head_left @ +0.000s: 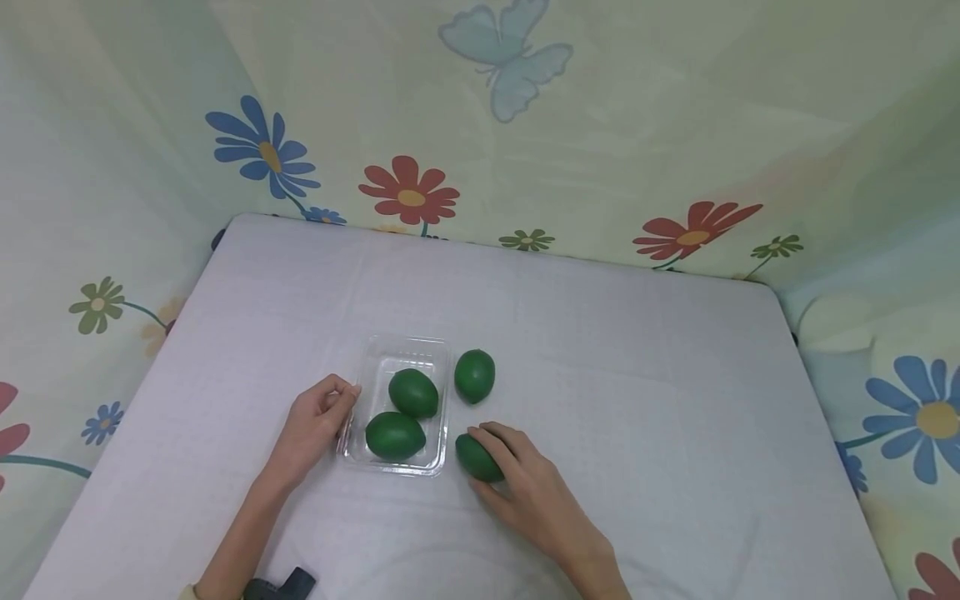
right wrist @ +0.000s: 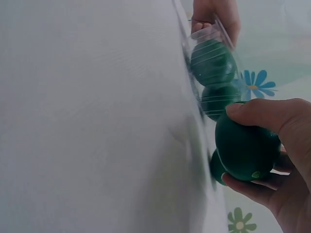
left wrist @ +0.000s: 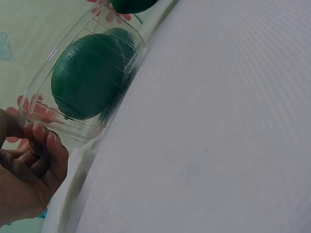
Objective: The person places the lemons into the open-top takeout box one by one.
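A clear plastic container (head_left: 433, 461) stands on the table, with two dark green limes inside: an upper lime (head_left: 413, 393) and a lower lime (head_left: 395, 436). My left hand (head_left: 315, 423) pinches the container's left rim between thumb and fingers, as the left wrist view shows up close. To the right of the container, my right hand (head_left: 534, 492) grips another lime (head_left: 477, 458). In the right wrist view, the thumb lies on one side of this held lime (right wrist: 248, 145) and fingers on the other. One more lime (head_left: 475, 376) lies loose on the table beside the container's upper right.
A white cloth covers the table (head_left: 637, 375). Behind it and at both sides hangs a pale curtain (head_left: 600, 167) printed with flowers and a butterfly. A small dark object (head_left: 292, 586) shows near my left forearm at the bottom edge of the head view.
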The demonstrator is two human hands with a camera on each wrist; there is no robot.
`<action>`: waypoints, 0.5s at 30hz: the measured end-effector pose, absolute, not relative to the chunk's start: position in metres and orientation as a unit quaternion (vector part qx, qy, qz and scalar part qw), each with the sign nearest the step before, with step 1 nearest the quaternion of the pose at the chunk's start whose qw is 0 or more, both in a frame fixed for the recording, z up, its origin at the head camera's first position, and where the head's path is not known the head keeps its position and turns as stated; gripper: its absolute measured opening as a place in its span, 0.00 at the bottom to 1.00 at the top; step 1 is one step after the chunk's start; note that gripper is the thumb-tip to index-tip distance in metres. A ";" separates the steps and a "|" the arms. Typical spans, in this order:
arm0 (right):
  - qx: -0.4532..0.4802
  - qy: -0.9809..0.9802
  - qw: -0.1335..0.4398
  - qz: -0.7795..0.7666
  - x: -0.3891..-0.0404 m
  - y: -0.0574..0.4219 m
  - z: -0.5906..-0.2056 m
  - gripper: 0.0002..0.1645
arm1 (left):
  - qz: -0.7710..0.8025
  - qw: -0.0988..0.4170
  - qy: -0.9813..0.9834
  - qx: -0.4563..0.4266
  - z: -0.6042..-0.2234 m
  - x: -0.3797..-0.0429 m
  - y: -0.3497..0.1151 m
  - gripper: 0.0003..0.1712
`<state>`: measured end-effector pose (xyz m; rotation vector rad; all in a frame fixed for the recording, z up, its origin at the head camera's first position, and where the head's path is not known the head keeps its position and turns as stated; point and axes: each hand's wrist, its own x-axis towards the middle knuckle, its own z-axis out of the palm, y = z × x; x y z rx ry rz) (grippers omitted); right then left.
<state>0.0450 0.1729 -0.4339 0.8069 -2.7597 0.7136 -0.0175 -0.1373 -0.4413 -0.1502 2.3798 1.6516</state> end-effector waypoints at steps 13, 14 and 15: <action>0.273 -0.928 0.109 0.229 0.056 0.175 -0.401 0.53 | 0.555 0.118 0.822 -0.049 -0.441 -0.018 -0.137 0.17; 0.274 -0.927 0.112 0.228 0.055 0.175 -0.398 0.53 | 0.555 0.117 0.822 -0.048 -0.441 -0.018 -0.137 0.17; 0.277 -0.926 0.115 0.228 0.054 0.174 -0.395 0.53 | 0.555 0.117 0.822 -0.048 -0.441 -0.018 -0.137 0.17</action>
